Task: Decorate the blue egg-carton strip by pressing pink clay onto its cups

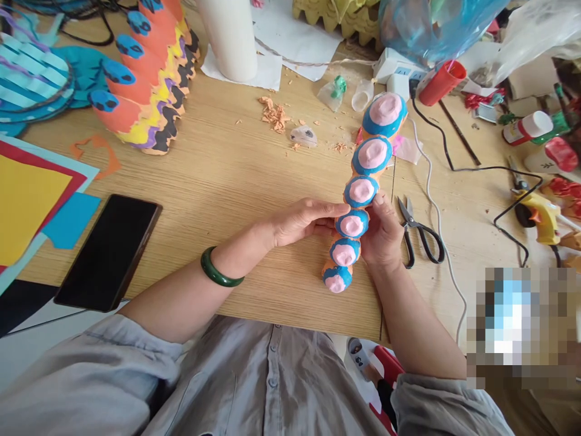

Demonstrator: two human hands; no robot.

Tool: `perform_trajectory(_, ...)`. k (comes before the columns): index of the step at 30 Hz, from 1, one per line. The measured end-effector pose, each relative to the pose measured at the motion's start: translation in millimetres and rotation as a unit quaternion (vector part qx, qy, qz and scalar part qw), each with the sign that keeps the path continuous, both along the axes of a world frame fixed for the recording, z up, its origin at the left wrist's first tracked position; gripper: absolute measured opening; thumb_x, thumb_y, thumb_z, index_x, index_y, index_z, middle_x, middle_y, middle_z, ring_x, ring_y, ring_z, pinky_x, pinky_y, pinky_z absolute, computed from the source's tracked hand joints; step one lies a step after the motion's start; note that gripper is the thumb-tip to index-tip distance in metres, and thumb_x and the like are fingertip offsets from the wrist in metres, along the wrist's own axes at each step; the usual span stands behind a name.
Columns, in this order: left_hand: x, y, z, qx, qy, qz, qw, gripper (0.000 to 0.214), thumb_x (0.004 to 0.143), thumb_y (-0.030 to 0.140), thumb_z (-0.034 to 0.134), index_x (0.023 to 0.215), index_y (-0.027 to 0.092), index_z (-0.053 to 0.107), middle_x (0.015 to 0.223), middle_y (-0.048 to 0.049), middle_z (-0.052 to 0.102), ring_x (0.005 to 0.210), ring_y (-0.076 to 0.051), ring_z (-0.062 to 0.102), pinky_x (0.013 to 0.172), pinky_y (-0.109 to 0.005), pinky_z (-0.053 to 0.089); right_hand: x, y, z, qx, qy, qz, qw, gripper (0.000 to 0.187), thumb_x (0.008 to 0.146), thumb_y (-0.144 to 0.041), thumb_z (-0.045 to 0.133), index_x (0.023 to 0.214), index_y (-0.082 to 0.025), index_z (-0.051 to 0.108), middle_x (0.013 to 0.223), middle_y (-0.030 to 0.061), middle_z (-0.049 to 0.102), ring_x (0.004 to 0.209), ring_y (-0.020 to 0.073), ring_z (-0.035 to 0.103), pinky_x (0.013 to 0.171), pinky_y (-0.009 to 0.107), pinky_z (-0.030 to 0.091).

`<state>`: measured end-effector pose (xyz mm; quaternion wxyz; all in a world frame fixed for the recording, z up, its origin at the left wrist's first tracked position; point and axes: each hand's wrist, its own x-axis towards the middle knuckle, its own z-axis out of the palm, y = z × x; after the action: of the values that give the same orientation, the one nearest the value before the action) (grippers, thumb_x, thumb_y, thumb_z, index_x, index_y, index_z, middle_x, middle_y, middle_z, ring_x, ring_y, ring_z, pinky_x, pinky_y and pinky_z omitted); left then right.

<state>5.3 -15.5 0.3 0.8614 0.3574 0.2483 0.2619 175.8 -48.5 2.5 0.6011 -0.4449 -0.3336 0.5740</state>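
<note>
1. Grey shirt (272,375): nearest entry, buttoned; lay on the near side of the domed strip (362,191).
2. Left hand (306,221): left of the strip and pinching its edge. One straightened digit reached into the notch between the third and fourth domes; the other fingers passed under the edge, their tips hidden. Green bangle (218,275) on the forearm.
3. Right hand (384,233): closed on the strip's right edge, thumb beside the middle domes, remaining fingers mostly concealed behind.
4. Domed strip, one: six blue domes with pink caps, orange between. Held midway between both hands; its near end projected past the fingers toward the shirt, its far end leaned rightward beyond them.
5. Black phone (111,254): well left of the strip, on the wooden table (245,163).
6. Scissors (411,223): right of the strip, near the right hand, blades slightly parted.
7. Orange ridged piece (145,85): left of and beyond the strip's middle, blue-spotted.
8. Orange shavings (273,115): left of the strip's far end.
9. Red cylinder (442,83): right of and just beyond that end, tilted.
10. Blue plastic bag (436,24): farthest entry, beyond the strip.
</note>
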Motion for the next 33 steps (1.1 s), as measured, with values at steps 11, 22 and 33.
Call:
perform_trajectory(11,-5,3,6.6,-0.012,-0.006,-0.022,1.0,0.027,0.074,0.042,0.083,0.074,0.019,0.069,0.075,-0.004,0.07,0.071,-0.018,0.065,0.073,-0.035,0.053,-4,1,-2.7,0.026,-0.058,0.012,0.998,0.027,0.082,-0.057,0.074,0.083,-0.031,0.071,0.082,-0.0019,0.065,0.083,0.0178,0.062,0.084,0.033,0.053)
perform_trajectory(22,-8,8,12.0,-0.025,-0.036,0.033,0.998,0.03,0.078,0.047,0.078,0.081,0.019,0.068,0.072,-0.0033,0.069,0.069,-0.019,0.066,0.071,-0.034,0.053,-3,-2,-4.7,0.015,-0.045,0.089,0.995,0.022,0.076,-0.05,0.084,0.082,-0.03,0.076,0.087,-0.0009,0.068,0.084,0.0182,0.063,0.086,0.036,0.053)
perform_trajectory(33,-6,6,6.3,-0.004,-0.013,0.09,0.996,0.028,0.073,0.041,0.082,0.08,0.018,0.069,0.074,-0.0018,0.07,0.067,-0.015,0.064,0.068,-0.031,0.052,-5,-1,-4.1,-0.014,-0.023,0.104,0.994,0.028,0.075,-0.054,0.084,0.077,-0.028,0.074,0.073,-0.0016,0.062,0.069,0.0162,0.057,0.069,0.033,0.051)
